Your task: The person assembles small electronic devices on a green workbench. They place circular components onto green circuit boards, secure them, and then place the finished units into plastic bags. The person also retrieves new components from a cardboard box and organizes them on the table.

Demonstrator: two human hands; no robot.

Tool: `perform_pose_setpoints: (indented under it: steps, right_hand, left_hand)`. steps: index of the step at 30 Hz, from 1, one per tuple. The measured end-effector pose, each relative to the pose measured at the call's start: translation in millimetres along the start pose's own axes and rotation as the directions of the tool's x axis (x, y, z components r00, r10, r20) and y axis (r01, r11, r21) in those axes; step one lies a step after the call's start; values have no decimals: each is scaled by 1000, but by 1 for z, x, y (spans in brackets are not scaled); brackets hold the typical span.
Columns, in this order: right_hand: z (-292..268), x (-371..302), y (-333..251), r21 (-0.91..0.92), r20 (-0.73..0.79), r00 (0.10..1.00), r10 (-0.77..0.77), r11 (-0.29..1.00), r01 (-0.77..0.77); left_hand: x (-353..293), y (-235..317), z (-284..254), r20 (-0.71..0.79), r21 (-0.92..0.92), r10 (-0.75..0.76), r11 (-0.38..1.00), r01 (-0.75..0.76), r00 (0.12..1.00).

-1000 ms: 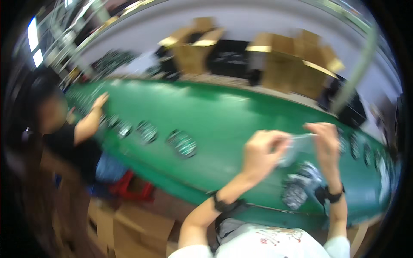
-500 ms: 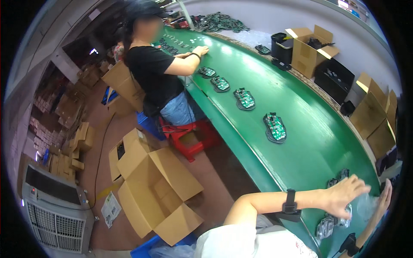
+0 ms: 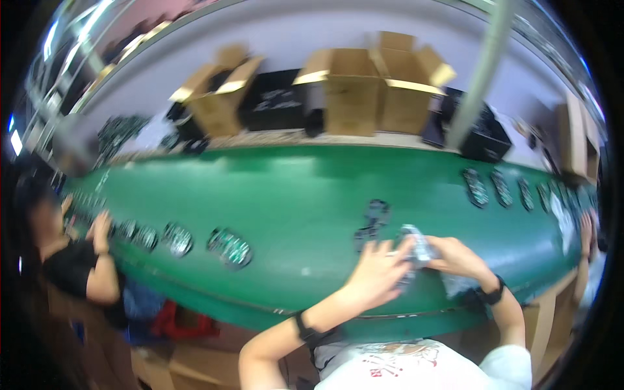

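Observation:
Both hands meet over the green work surface (image 3: 305, 195), in front of my body. My left hand (image 3: 377, 276) has its fingers curled against a small silvery-grey piece that looks wrapped in clear plastic (image 3: 421, 248). From the other side my right hand (image 3: 458, 259) pinches the same piece. Blur hides its exact kind. Just beyond my left fingers lie several dark electronic parts (image 3: 377, 213). A crumpled clear plastic bag (image 3: 456, 285) rests below my right hand.
Round-ended circuit-board assemblies (image 3: 229, 247) line the left side, where a person in black (image 3: 84, 270) works. More assemblies (image 3: 476, 188) stand in a row at right, near another person's hand (image 3: 587, 234). Open cardboard boxes (image 3: 354, 97) and a black bin (image 3: 276, 104) line the back ledge.
The view has swung to the right, toward the work surface before me. My hands, apart before with the left one raised and spread, now come together on the plastic-wrapped piece.

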State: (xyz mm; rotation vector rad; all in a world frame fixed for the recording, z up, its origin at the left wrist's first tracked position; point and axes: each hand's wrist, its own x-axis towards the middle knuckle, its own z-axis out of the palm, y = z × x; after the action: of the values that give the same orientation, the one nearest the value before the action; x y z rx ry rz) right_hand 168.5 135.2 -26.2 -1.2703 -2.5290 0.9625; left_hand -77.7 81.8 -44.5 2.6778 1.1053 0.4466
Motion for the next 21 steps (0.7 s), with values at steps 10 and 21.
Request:
perform_pose_setpoints:
  steps: [10,21]
  right_hand:
    - [-7,25,-49,-87,-43,998,-40,996,36]
    - [6,42,-28,157,-338,940,49,988,5]
  left_hand:
    - [-47,-23,-50,-26,-44,-349,937,347,937]
    - [-34,-8,-63,-137,-122,-349,935,334,927]
